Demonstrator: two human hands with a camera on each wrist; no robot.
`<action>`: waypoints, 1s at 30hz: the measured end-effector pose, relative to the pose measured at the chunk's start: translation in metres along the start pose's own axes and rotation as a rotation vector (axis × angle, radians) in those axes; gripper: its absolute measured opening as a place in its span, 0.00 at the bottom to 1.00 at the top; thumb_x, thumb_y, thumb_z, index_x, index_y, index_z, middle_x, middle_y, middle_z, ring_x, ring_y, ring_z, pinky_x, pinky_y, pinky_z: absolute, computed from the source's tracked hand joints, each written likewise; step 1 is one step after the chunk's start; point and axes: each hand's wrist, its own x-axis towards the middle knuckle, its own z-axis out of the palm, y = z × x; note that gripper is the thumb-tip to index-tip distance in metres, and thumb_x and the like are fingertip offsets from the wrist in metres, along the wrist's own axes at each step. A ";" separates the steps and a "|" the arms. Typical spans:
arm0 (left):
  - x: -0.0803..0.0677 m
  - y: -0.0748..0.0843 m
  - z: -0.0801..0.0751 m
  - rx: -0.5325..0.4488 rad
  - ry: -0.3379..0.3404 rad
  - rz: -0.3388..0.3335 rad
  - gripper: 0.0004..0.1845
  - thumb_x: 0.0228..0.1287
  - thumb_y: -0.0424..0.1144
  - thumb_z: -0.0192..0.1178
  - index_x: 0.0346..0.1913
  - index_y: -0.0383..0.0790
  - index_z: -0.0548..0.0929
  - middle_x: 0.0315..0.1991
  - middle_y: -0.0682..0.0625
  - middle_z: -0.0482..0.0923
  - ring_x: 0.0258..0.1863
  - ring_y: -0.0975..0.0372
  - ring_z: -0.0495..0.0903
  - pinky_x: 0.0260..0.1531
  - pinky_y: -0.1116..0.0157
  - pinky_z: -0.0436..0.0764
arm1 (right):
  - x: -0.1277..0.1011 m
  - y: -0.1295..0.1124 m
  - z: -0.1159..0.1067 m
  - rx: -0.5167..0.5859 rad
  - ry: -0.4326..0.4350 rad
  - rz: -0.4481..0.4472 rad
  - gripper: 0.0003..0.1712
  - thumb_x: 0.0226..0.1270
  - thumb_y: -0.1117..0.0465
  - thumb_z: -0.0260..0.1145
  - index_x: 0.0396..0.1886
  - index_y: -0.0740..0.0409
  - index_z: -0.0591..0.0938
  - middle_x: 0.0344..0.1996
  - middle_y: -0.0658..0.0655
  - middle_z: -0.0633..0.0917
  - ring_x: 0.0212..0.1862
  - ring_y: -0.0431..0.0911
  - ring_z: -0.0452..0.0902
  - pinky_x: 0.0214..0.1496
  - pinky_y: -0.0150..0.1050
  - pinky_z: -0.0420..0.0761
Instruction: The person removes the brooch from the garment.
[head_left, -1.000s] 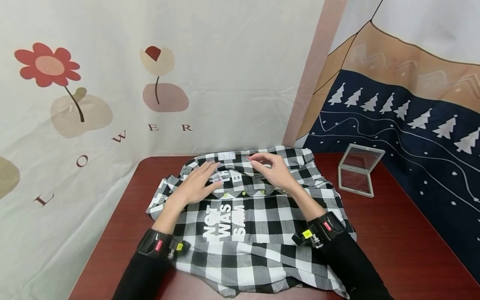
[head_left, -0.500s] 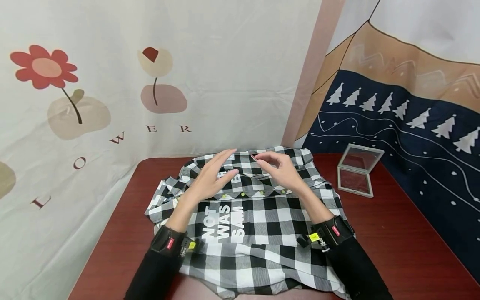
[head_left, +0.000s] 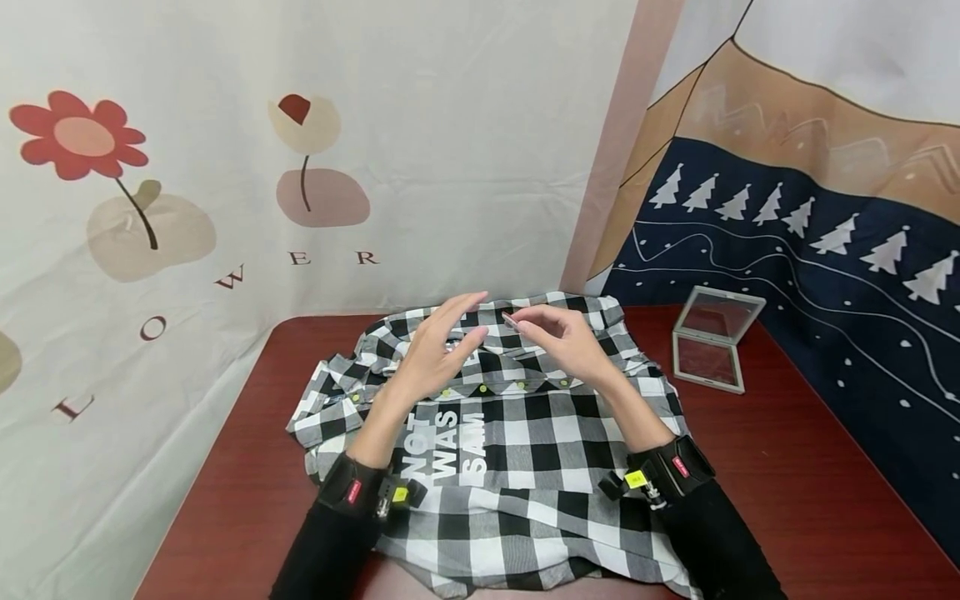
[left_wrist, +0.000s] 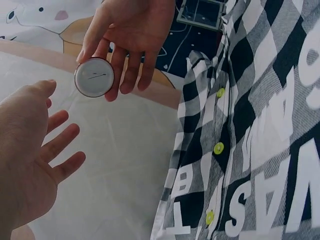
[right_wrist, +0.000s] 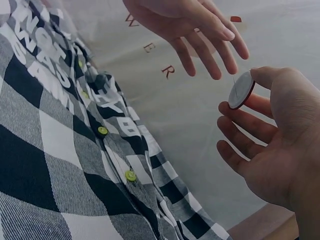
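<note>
A small round white disc (left_wrist: 94, 77) with a dark red rim (a thin needle-like line shows across its face) sits pinched in the right hand (head_left: 558, 342), raised above the checked shirt (head_left: 517, 467). The left hand (head_left: 438, 354) hovers beside it, fingers spread and holding nothing. The shirt lies on the red-brown table (head_left: 810, 500), near a clear square case (head_left: 712, 346).

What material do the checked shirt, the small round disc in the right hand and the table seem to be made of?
Shirt: woven fabric, matte; it creases softly.
Disc: probably hard plastic or metal, white face with a dark red rim; unclear.
Table: wood or wood-look laminate, reddish-brown with grain and slight sheen.
Right hand pinches the disc.
</note>
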 end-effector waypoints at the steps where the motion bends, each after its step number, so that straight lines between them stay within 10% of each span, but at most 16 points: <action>1: -0.001 0.000 0.001 -0.008 0.008 0.006 0.30 0.85 0.39 0.65 0.84 0.45 0.75 0.81 0.44 0.78 0.77 0.49 0.81 0.80 0.44 0.78 | 0.000 -0.002 0.000 0.003 -0.006 0.003 0.16 0.88 0.59 0.68 0.66 0.59 0.90 0.65 0.63 0.91 0.59 0.42 0.91 0.62 0.30 0.88; 18: -0.005 0.003 0.010 -0.061 0.040 0.053 0.25 0.83 0.33 0.67 0.78 0.37 0.81 0.71 0.40 0.86 0.70 0.47 0.87 0.73 0.45 0.85 | -0.004 -0.015 0.013 0.085 -0.073 0.008 0.17 0.89 0.61 0.63 0.65 0.65 0.89 0.57 0.65 0.92 0.54 0.45 0.90 0.60 0.34 0.88; 30: -0.003 0.003 0.013 -0.168 0.064 0.071 0.14 0.81 0.30 0.68 0.64 0.35 0.91 0.56 0.41 0.93 0.54 0.51 0.93 0.58 0.57 0.93 | -0.002 -0.017 0.016 0.391 -0.165 0.031 0.24 0.93 0.63 0.57 0.67 0.84 0.80 0.53 0.48 0.93 0.56 0.41 0.93 0.68 0.40 0.91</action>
